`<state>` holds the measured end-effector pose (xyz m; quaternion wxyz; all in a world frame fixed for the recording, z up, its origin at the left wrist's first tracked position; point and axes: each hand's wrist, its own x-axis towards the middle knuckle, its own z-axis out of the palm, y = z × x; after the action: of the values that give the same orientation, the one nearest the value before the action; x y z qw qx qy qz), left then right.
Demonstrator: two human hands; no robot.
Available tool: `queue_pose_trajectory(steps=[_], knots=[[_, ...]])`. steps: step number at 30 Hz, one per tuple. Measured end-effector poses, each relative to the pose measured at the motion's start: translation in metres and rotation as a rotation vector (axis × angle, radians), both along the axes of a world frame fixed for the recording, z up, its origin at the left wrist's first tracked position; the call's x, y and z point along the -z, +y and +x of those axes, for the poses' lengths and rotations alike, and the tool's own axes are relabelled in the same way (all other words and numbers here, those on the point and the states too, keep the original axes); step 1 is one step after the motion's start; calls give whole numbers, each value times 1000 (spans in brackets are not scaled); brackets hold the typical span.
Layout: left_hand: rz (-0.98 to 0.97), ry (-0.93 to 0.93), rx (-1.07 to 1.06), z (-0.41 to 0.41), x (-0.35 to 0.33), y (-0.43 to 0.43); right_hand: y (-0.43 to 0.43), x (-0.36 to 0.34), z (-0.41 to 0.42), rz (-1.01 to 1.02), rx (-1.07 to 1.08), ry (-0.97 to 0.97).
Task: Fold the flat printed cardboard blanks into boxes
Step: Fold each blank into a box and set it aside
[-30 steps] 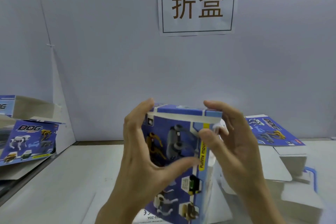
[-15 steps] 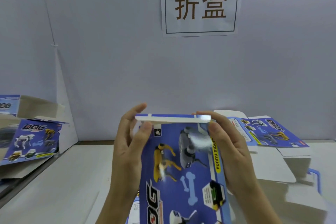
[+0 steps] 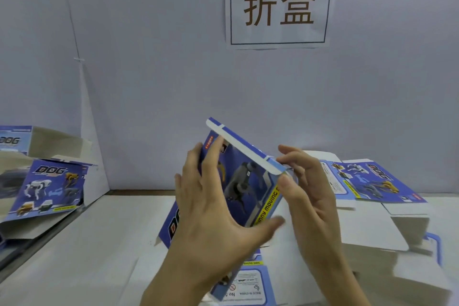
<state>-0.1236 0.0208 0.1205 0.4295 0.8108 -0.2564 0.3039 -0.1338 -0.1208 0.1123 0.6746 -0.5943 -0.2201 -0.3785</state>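
Head view is showing you tilting the box (image 3: 246, 181) in the centre of the frame: half a second ago its top flap (image 3: 243, 146) was lying level and facing you, and now that edge is sloping from upper left down to lower right. The flap is sitting flush along the top, so that end is probably closed and you are likely turning the box to check it or to reach the other end, which is hiding behind your wrist. Your left hand (image 3: 213, 211) is gripping the box, fingers running up its left side and thumb stretching across the printed front. Your right hand (image 3: 313, 196) is pinching the right edge, thumb pressing in front and fingers curling behind. You are holding the box clear of the table (image 3: 87, 243), with another printed blank (image 3: 248, 288) lying just beneath it at the lower centre. Flat blanks (image 3: 367, 181) are piling close by at the right, near your right wrist, and folded boxes (image 3: 47, 186) are sitting well apart at the left edge. Open room is lying to the lower left; the wall (image 3: 149, 82) is standing close behind.
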Motion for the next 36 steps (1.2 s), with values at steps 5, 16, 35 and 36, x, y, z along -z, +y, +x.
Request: queue_pose_trajectory(steps=[5, 16, 35, 36], knots=[[98, -261, 7, 13, 10, 0, -18, -4, 1, 16, 10, 139], [144, -360, -129, 11, 9, -4, -16, -1, 3, -138, 54, 67], [-208, -49, 248, 11, -6, 22, -31, -11, -8, 94, 12, -2], [-253, -9, 303, 11, -7, 23, -32, -11, -9, 83, -30, 25]])
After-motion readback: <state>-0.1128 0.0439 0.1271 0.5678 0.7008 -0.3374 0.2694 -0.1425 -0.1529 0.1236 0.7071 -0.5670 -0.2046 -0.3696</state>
